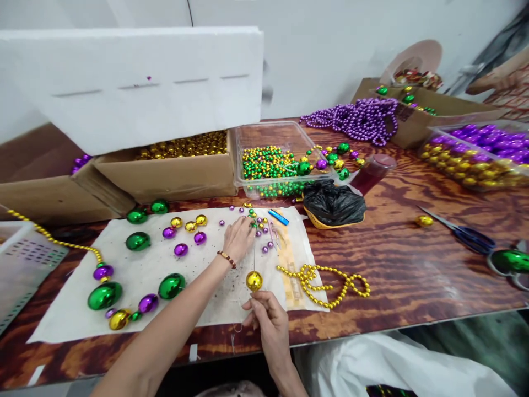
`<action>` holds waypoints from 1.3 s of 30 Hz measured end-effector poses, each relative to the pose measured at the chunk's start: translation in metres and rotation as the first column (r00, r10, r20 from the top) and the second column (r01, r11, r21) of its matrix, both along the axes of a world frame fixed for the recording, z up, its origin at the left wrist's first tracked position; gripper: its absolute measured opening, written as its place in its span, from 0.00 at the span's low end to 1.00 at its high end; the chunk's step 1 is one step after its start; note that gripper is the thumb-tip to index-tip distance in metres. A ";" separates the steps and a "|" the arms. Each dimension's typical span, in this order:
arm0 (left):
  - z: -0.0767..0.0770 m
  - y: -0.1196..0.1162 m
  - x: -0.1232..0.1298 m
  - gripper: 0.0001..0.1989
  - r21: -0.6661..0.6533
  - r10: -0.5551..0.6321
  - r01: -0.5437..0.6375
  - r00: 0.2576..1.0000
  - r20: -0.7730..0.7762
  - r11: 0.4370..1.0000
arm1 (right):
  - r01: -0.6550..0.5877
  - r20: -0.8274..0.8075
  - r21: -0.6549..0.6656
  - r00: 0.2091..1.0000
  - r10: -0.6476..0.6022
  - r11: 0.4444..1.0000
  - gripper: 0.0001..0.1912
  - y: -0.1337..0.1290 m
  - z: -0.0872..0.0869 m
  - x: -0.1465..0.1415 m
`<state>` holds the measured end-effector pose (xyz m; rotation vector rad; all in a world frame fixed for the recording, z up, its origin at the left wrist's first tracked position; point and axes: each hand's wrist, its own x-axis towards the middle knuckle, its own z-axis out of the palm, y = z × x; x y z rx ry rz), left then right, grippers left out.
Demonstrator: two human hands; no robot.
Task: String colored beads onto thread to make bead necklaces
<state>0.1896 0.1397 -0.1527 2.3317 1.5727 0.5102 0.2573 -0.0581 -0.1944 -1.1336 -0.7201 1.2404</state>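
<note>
My left hand (pixel 239 238), with a beaded bracelet (pixel 226 259) at the wrist, reaches over the small purple and green beads (pixel 259 223) on a white cloth (pixel 215 314). Its fingers are drawn together and curled down; what their tips hold is hidden. My right hand (pixel 268 320) pinches just below a large gold bead (pixel 254 281) at the cloth's front edge. A thin needle (pixel 254 258) sticks up out of that bead. Pale thread (pixel 237 327) hangs near my right fingers. On the left lies a strand of large green, purple and gold beads (pixel 147 303).
Loose purple beads (pixel 181 250) lie behind the strand. A gold bead chain (pixel 330 302) curls at the right, with scissors (pixel 467 234) beyond. Cardboard boxes (pixel 173 175), a clear bin (pixel 268 184) and a black-bag-lined basket (pixel 334 222) line the back. Another person's hand (pixel 502 80) shows far right.
</note>
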 end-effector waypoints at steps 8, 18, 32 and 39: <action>0.000 0.014 0.020 0.06 -0.152 0.140 -0.121 0.983 0.122 0.981 | 0.011 -0.012 0.004 1.000 -0.011 1.000 0.13 -0.003 -0.009 -0.003; 0.016 -0.010 -0.027 0.10 -0.367 0.257 0.027 0.667 0.699 0.930 | 0.022 0.018 0.027 1.000 -0.022 0.999 0.13 -0.001 -0.004 0.001; 0.055 -0.075 -0.086 0.07 -0.502 0.668 0.508 -0.217 0.711 0.700 | -0.202 0.292 0.131 0.943 0.157 0.971 0.08 -0.006 0.015 -0.003; 0.051 -0.077 -0.088 0.07 -0.495 0.662 0.500 -0.236 0.711 0.710 | -0.186 0.302 0.102 0.942 0.148 0.977 0.09 -0.005 0.014 -0.005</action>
